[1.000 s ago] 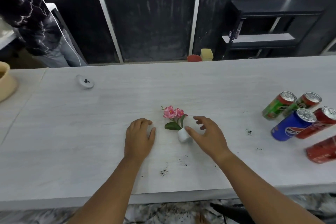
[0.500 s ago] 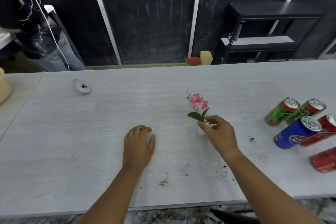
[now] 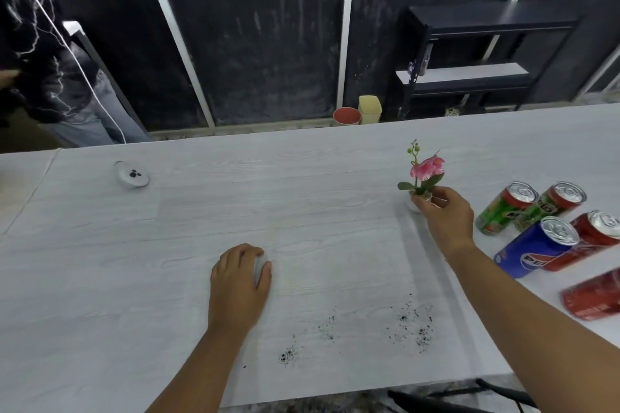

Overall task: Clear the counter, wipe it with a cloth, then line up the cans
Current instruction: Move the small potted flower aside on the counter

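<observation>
My right hand grips a small white pot holding a pink flower, upright, right of the middle of the white counter. The pot is mostly hidden by my fingers. My left hand lies palm down near the counter's middle, fingers curled over a small white object that I cannot identify. At the right edge several cans lie on their sides: two green ones, a blue one and red ones. Dark crumbs are scattered near the front edge.
A small round white dish with a black mark sits at the counter's far left. Beyond the counter stand a red bowl, a yellow cup and a black shelf. A person in dark clothes stands at the left.
My right hand has lifted the flower pot from lying near the middle and carried it right and farther away, now upright. My left hand has stayed in place.
</observation>
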Tool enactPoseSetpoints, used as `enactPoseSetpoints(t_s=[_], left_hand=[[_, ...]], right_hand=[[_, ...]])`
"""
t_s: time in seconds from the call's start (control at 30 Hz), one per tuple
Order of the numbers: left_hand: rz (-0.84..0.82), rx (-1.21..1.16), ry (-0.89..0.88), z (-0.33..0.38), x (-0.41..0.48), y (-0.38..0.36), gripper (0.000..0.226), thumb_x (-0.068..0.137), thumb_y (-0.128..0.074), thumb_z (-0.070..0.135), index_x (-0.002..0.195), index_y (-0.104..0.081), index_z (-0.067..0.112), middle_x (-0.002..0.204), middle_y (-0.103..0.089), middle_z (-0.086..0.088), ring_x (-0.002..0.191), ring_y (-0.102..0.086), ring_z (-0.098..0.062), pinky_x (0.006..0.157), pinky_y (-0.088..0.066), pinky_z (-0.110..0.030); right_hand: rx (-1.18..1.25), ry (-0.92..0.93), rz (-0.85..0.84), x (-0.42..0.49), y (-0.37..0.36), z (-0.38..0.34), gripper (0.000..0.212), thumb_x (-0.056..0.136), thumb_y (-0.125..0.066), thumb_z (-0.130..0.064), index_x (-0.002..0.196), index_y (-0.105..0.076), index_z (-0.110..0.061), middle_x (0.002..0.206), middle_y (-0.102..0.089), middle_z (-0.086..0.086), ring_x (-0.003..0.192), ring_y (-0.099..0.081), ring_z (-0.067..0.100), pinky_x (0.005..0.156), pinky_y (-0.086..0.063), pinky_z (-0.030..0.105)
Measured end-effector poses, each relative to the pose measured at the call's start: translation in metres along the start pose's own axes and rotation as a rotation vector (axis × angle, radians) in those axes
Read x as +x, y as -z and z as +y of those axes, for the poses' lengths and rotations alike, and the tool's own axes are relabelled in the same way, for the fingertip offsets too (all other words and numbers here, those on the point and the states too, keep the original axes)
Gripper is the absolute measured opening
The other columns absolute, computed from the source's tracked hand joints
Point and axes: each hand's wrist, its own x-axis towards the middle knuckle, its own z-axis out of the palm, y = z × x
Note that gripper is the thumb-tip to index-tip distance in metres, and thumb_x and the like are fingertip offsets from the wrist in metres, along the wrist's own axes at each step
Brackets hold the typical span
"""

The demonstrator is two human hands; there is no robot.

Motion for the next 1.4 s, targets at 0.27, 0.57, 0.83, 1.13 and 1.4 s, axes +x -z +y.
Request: enactPoseSetpoints(t_s=[0.27, 0.57, 0.83, 1.13, 1.4], left_hand=[[-0.004, 0.002, 0.005, 0.003, 0.000, 0.004, 0.030, 0.102, -0.053, 0.047, 0.124, -0.065, 0.030, 0.128, -0.058, 0.015, 0.125, -0.055, -0.014, 0.110, -0.044, -0.041], [-0.008, -0.005, 0.002, 0.006, 0.000, 0.008, 0.031, 0.101, -0.054, 0.046, 0.123, -0.067, 0.028, 0.128, -0.060, 0.013, 0.125, -0.055, -0.016, 0.110, -0.043, -0.042], [-0.013, -0.048, 0.013, 0.009, -0.004, 0.010, 0.023, 0.101, -0.066, 0.022, 0.122, -0.073, 0.013, 0.126, -0.069, -0.001, 0.118, -0.063, -0.029, 0.099, -0.055, -0.047], [-0.192, -0.392, -0.334, 0.163, -0.053, -0.015, 0.027, 0.105, -0.062, 0.027, 0.131, -0.069, 0.024, 0.134, -0.064, 0.014, 0.127, -0.057, -0.009, 0.112, -0.046, -0.029], [-0.409, -0.577, -0.725, 0.300, -0.116, -0.036, 0.030, 0.104, -0.057, 0.032, 0.131, -0.067, 0.025, 0.133, -0.063, 0.013, 0.128, -0.056, -0.010, 0.106, -0.050, -0.031]], right_hand=[[-0.021, 0.013, 0.013, 0.009, -0.007, 0.015, 0.032, 0.084, -0.086, -0.042, 0.107, -0.073, -0.023, 0.102, -0.076, -0.010, 0.103, -0.073, 0.012, 0.087, -0.057, 0.030], [-0.118, 0.054, -0.054, -0.035, 0.008, 0.014, 0.063, 0.089, -0.083, -0.048, 0.142, -0.055, -0.030, 0.137, -0.060, -0.011, 0.126, -0.055, 0.011, 0.100, -0.043, 0.029], [-0.247, 0.145, -0.079, -0.138, 0.051, 0.024, 0.059, 0.092, -0.078, -0.050, 0.144, -0.056, -0.032, 0.147, -0.056, -0.012, 0.135, -0.051, 0.008, 0.110, -0.043, 0.029], [-0.235, 0.109, 0.082, -0.235, 0.126, 0.047, 0.055, 0.095, -0.071, -0.055, 0.144, -0.052, -0.040, 0.155, -0.049, -0.017, 0.147, -0.041, 0.005, 0.120, -0.036, 0.032], [-0.278, -0.010, 0.337, -0.310, 0.206, 0.095, 0.050, 0.096, -0.072, -0.052, 0.141, -0.055, -0.037, 0.147, -0.053, -0.020, 0.141, -0.046, 0.002, 0.115, -0.043, 0.032]])
